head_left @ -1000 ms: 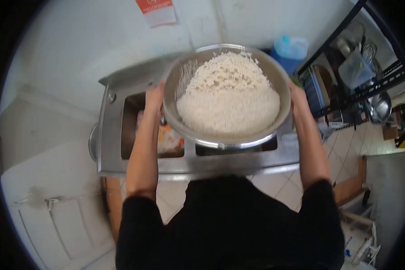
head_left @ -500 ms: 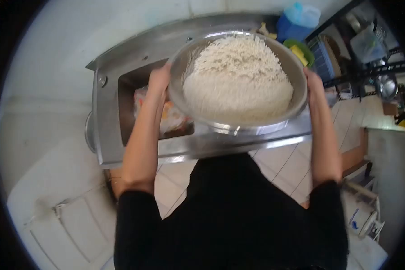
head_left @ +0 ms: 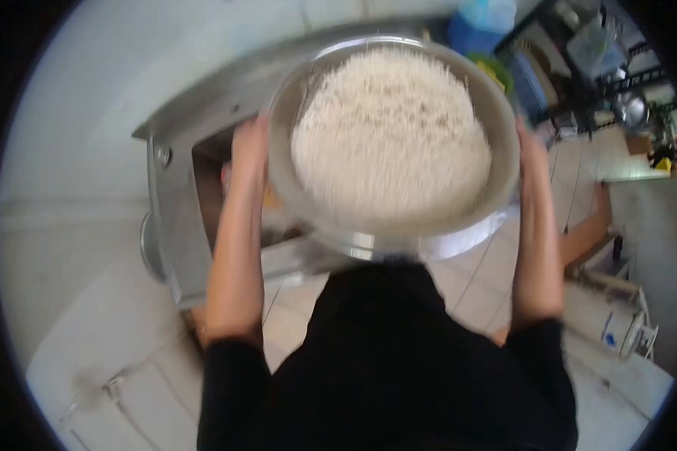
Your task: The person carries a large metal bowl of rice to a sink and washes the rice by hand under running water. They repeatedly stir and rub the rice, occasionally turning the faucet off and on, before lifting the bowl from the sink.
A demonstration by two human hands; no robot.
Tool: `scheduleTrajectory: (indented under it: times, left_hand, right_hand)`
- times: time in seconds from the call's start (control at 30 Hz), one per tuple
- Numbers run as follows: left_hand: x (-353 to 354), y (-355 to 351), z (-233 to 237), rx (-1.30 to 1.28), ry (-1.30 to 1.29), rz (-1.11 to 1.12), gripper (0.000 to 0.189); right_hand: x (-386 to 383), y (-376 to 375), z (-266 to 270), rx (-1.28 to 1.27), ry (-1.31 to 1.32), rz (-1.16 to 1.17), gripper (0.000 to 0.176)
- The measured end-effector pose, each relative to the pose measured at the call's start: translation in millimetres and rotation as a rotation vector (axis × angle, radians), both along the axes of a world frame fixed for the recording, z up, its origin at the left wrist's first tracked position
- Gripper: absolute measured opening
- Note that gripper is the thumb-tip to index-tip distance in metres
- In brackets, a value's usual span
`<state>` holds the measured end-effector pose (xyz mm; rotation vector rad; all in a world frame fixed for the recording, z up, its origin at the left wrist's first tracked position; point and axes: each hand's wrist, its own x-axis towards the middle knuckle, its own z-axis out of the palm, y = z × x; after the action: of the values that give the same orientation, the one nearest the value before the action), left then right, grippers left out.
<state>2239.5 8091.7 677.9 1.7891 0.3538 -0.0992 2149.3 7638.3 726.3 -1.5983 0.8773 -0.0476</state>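
A wide metal bowl [head_left: 504, 173] is held up over the sink counter, between my two hands. White rice grains [head_left: 391, 143] fill much of it, blurred by motion, with small dents near the middle. My left hand [head_left: 250, 146] grips the bowl's left side, its fingers partly hidden by the wall. On the opposite side, my right hand [head_left: 532, 154] clasps the rim, fingers mostly out of sight behind it.
Below my left arm lies the sink basin [head_left: 207, 180] in a steel counter [head_left: 174, 233]. A blue jug [head_left: 478, 30] and a green container [head_left: 496, 71] stand at the back right. Shelving [head_left: 639, 79] rises farther right, above a tiled floor [head_left: 474, 278].
The bowl has come up closer to me and looks larger, covering more of the counter. The rice has shifted from a heap with a slope into a more even spread.
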Motion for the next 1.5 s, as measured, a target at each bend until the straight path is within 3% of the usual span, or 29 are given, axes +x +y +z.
scheduleTrajectory:
  times: [0.03,0.13,0.23,0.3,0.37,0.4,0.43,0.47,0.5,0.53,0.57,0.6,0.63,0.67,0.7,0.73,0.8,0.83,0.9,0.93,1.03,1.1,1.13,1.23,1.3,1.4,1.47,1.5]
  left_hand:
    - [6.8,-16.7,24.3,0.062,0.156,-0.011,0.048]
    - [31.1,-4.2,-24.5,0.114,-0.073,-0.028,0.041]
    - [-9.2,-3.0,-52.8,-0.167,-0.058,0.047,0.039]
    - [1.4,8.3,-100.3,-0.267,0.012,-0.001,0.038]
    - [9.2,16.3,-141.1,-0.018,0.065,0.023,0.039]
    - [0.4,4.2,-110.6,0.027,0.051,0.029,0.038]
    - [-2.8,3.5,-121.4,-0.068,0.028,0.076,0.041]
    - [10.9,-1.4,-127.5,-0.164,0.011,0.111,0.043]
    - [31.5,-5.7,-99.7,-0.185,-0.062,0.100,0.043]
    - [36.9,-4.2,-72.3,-0.174,-0.006,0.027,0.046]
    - [34.6,-4.4,-42.2,-0.152,0.062,-0.048,0.049]
    - [18.6,-21.8,35.9,-0.150,-0.151,-0.027,0.047]
    - [4.2,-37.2,103.1,-0.150,-0.247,0.079,0.042]
    - [6.8,-32.3,146.3,-0.105,-0.366,0.012,0.041]
    - [-15.9,-43.6,208.3,-0.240,-0.363,0.029,0.040]
    - [0.7,-39.2,227.1,-0.542,-0.428,-0.051,0.038]
    - [2.5,-51.3,285.3,-0.483,-0.621,-0.089,0.037]
    - [4.9,-55.5,289.7,-0.487,-0.645,-0.088,0.037]
    - [30.4,-59.5,275.7,-0.357,-0.632,-0.005,0.036]
    - [54.8,-64.5,268.1,-0.361,-0.651,-0.002,0.036]
    - [89.2,-76.4,186.5,-0.410,-0.415,-0.042,0.036]
    - [97.5,-83.2,137.2,-0.358,-0.350,0.019,0.034]
    - [101.7,-83.6,105.2,-0.343,-0.275,0.032,0.034]
    - [96.2,-77.4,13.8,-0.172,-0.244,-0.023,0.029]
    - [63.6,-48.9,-48.6,-0.200,-0.206,-0.033,0.029]
    - [23.8,-54.9,-38.2,-0.259,-0.174,0.049,0.024]
    - [36.7,-52.9,-30.5,-0.244,0.050,0.046,0.023]
    - [42.5,-52.3,-27.4,-0.272,-0.012,0.050,0.023]
  right_hand:
    - [-29.6,13.0,-16.7,0.024,0.042,-0.009,0.057]
    - [-16.6,14.0,-59.8,0.007,-0.169,-0.231,0.057]
    - [-34.8,18.7,-84.7,0.070,-0.330,-0.223,0.056]
    - [-35.8,26.5,-78.5,0.159,-0.171,-0.157,0.057]
    - [-33.1,9.8,-97.5,0.034,0.047,-0.122,0.059]
    - [-33.8,6.1,-109.6,-0.072,0.000,-0.122,0.060]
    - [-36.8,0.5,-109.2,-0.071,-0.063,-0.083,0.059]
    - [-30.2,-33.5,-151.8,-0.050,-0.096,-0.060,0.056]
    - [-26.1,-33.8,-125.8,0.250,-0.229,-0.113,0.054]
    - [-31.3,-28.8,-73.6,0.239,-0.282,-0.109,0.054]
    - [-42.0,-16.9,-0.2,-0.059,-0.192,-0.099,0.054]
    - [-35.7,-16.4,47.0,-0.347,-0.090,-0.101,0.054]
    - [-31.8,-42.3,58.2,-0.291,-0.352,-0.116,0.060]
    - [-39.2,-39.9,102.9,-0.269,-0.478,-0.199,0.057]
    - [-50.6,-29.8,155.8,-0.016,-0.619,-0.146,0.053]
    - [-55.1,-18.4,197.1,0.134,-0.725,-0.126,0.047]
    - [-41.4,-26.0,232.5,0.150,-0.780,-0.147,0.047]
    - [-29.1,-34.2,233.3,0.166,-0.771,-0.128,0.047]
    - [3.8,-44.4,215.0,0.196,-0.831,-0.106,0.047]
    - [17.5,-39.7,208.7,0.088,-0.814,-0.158,0.045]
    - [51.6,-58.9,146.0,0.199,-0.607,-0.113,0.045]
    - [65.7,-68.7,94.3,-0.083,-0.526,-0.071,0.047]
    - [66.2,-69.7,70.9,-0.072,-0.450,-0.069,0.047]
    - [50.3,-69.5,-7.4,-0.106,-0.371,-0.100,0.051]
    - [14.4,-54.8,-39.7,-0.045,-0.312,-0.116,0.051]
    - [-2.6,-50.6,-50.1,0.019,-0.167,-0.107,0.053]
    - [19.0,-85.7,-81.0,-0.282,-0.073,0.058,0.052]
    - [24.3,-100.5,-81.0,-0.309,-0.136,0.063,0.052]
